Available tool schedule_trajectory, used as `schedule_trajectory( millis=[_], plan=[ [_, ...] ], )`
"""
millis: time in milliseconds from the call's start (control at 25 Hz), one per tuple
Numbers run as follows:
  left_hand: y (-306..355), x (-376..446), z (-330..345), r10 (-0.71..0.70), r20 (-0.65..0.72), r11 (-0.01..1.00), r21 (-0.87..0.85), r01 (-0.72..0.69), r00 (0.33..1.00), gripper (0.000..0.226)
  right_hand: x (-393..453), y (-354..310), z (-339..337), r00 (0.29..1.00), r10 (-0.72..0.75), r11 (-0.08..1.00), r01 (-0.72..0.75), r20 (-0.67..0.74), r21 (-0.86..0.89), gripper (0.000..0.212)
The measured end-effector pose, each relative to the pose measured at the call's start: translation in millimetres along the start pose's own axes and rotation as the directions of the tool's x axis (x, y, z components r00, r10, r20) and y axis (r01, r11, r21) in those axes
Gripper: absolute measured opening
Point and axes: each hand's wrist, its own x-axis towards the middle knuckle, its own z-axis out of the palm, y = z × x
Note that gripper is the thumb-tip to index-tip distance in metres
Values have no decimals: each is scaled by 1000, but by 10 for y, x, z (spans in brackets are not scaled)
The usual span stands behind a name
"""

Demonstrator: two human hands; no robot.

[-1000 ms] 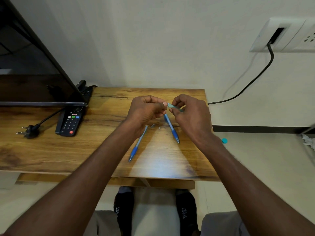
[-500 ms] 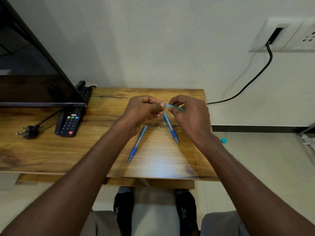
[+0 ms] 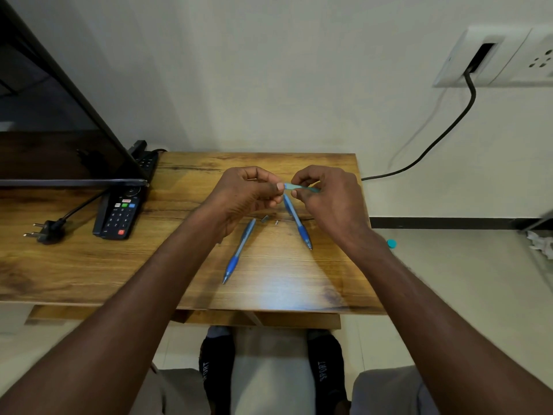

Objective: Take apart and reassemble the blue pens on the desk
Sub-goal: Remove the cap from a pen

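Wood-grain desk fills the middle of the frame against a pale wall, with a dark television screen leaning in at the upper left. A white socket plate sits at the upper right, a black cable trailing down from it toward the desk's far right corner. Both forearms reach in from the bottom corners and meet above the centre of the desk. The left hand is curled, its fingertips pinched at one end of a light blue pen barrel; whatever else it may hold is hidden by the fingers. The right hand is also curled, thumb and forefinger gripping the same barrel, which is held roughly level above the desk between the two hands. A black remote control lies left of centre below the screen's edge, with an unplugged black plug further left. Two blue pens lie on the wood below the hands: the left pen slants toward the lower left, and the right pen slants toward the lower right, its upper end passing under the hands. Between their upper ends rest two small metal parts, too small to identify. A small teal cap lies on the floor just right of the desk.
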Motion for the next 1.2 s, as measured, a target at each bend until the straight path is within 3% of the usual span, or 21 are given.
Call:
schedule_trajectory(
  millis=[320,600,920,1040,1120,1200],
  plan=[
    [-58,-15,-84,61,35,994,91,-64,998,17,10,-28,1,996,0,1000,-3,91,27,14],
    [-30,17,-30,-119,93,964,-229,137,989,5,7,-57,-10,996,53,972,-68,72,226,14],
    [-68,83,84,-140,144,925,-333,181,980,14,-15,-91,-1,999,44,988,-41,-17,150,12],
    [-74,47,114,-94,62,980,-173,103,994,19,-1,-46,-39,997,75,995,-76,24,60,10],
    [-98,42,91,-8,-43,993,118,13,999,23,11,8,-28,990,126,992,-124,66,-30,9],
    [-133,48,8,145,-130,869,490,-64,981,21,19,70,3,978,183,976,-169,98,-138,11]
  ],
)
